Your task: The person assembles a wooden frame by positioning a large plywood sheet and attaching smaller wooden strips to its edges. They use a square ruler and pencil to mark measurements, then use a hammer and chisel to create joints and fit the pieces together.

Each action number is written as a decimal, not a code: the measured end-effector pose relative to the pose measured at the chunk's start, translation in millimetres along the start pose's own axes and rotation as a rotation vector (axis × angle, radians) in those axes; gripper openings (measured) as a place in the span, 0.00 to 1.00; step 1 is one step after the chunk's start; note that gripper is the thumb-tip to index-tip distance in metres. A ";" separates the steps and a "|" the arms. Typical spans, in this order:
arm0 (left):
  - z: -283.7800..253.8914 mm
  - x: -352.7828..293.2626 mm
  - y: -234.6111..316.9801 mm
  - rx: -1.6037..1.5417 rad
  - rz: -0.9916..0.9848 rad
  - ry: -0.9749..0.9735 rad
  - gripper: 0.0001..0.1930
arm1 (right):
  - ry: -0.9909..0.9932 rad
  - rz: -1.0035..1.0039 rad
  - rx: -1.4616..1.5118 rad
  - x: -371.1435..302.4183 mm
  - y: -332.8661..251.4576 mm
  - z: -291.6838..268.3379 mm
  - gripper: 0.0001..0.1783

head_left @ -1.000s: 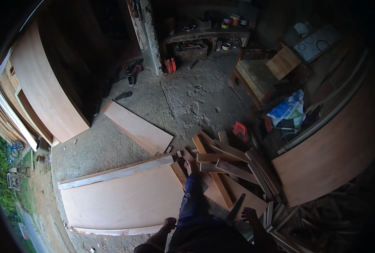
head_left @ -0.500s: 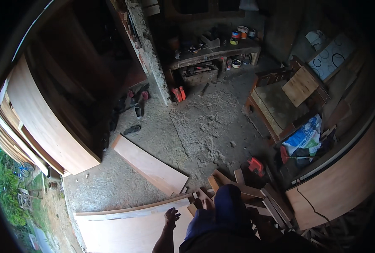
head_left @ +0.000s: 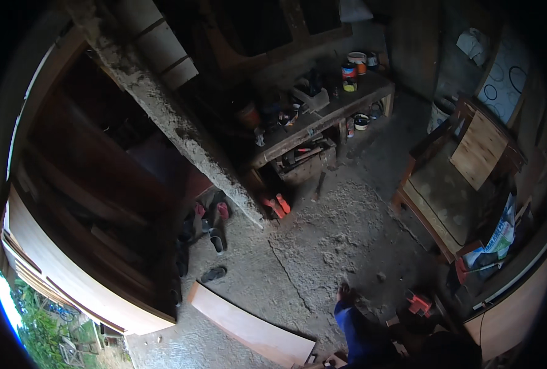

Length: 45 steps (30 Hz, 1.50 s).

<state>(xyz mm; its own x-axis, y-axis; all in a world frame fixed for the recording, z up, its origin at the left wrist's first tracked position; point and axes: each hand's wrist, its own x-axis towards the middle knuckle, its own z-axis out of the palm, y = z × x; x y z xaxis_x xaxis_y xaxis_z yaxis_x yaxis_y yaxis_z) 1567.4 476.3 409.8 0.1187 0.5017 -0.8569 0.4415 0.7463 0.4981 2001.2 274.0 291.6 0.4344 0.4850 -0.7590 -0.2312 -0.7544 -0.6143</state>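
Neither of my hands can be made out; the bottom edge and deep shadow hide my arms. My leg in blue trousers (head_left: pixel 356 329) reaches forward, with my bare foot (head_left: pixel 344 291) on the rough concrete floor. To the right of the leg lies a red tool (head_left: pixel 418 304), its kind unclear in the dim light. A long pale wooden board (head_left: pixel 249 323) lies flat on the floor to the left of my foot. Dark shapes by my leg are too shadowed to name.
A workbench (head_left: pixel 322 117) with paint cans and tools stands at the back, beyond a rough post (head_left: pixel 181 135). The wooden chair (head_left: pixel 436 197) is on the right. Sandals (head_left: pixel 217 241) lie near the doorway; large panels (head_left: pixel 83 270) lean at left.
My view has swung up and leftward, so the bench and post fill more of it. My leg has stepped forward. My left hand and the large near panel have left the picture.
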 end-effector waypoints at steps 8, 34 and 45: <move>21.0 122.2 162.5 0.848 1.089 0.072 0.25 | -0.015 -0.012 -0.194 129.6 -217.2 -31.8 0.12; 167.1 430.4 691.2 1.350 0.431 -0.299 0.25 | -0.060 0.057 -0.526 592.2 -566.4 144.0 0.20; 173.5 480.2 734.1 1.246 0.595 -0.103 0.14 | 0.080 -0.015 -0.766 864.5 -612.5 181.4 0.28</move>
<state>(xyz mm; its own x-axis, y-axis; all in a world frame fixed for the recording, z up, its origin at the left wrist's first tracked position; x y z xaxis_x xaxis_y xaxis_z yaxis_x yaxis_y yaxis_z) 2102.8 1189.2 341.0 0.6080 0.5289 -0.5921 0.7904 -0.4735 0.3887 2360.3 1235.5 -27.5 0.5010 0.4861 -0.7160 0.4301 -0.8578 -0.2814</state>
